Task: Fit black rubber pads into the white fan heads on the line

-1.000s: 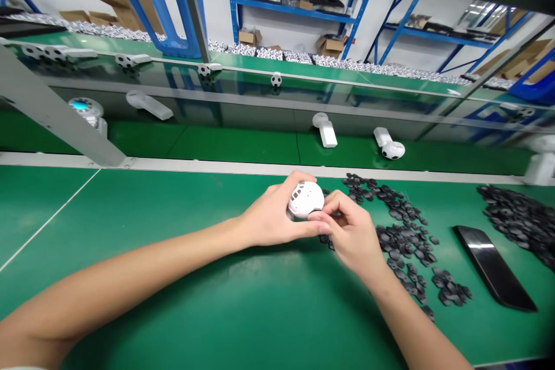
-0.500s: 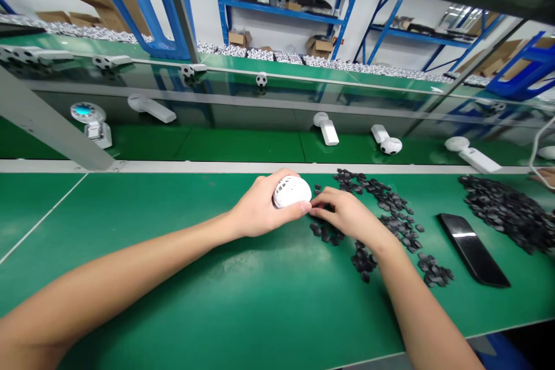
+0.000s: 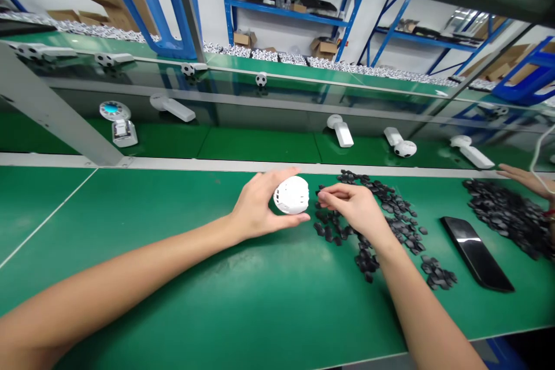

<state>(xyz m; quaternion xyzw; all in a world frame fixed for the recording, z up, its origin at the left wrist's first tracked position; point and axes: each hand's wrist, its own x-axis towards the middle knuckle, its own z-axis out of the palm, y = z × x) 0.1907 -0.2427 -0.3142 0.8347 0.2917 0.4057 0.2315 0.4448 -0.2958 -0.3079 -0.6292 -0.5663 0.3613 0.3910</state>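
Observation:
My left hand [image 3: 267, 202] is wrapped round a white dome-shaped plastic shell [image 3: 292, 195] with small slots, thumb below and fingers above. It is held up over the green table. To its right, my right hand [image 3: 347, 202] has thumb and fingertips pinched together; whatever they hold, if anything, is too small to make out. Beneath and around that hand lie scattered small black pieces [image 3: 366, 260], flat and thin. Some of these are hidden by the right hand and wrist.
A black slab like a phone [image 3: 477, 254] lies at right, beside a larger heap of black pieces [image 3: 507, 217]. Another person's hand [image 3: 526, 179] reaches in there. White handheld units [image 3: 340, 131] lie beyond the pale rail [image 3: 225, 166]. A metal post [image 3: 65, 110] slants at left.
My right hand has drawn away from the shell, a little to the right. The shell has turned in my left hand to show another side. At far right, another person's hand has come further into view.

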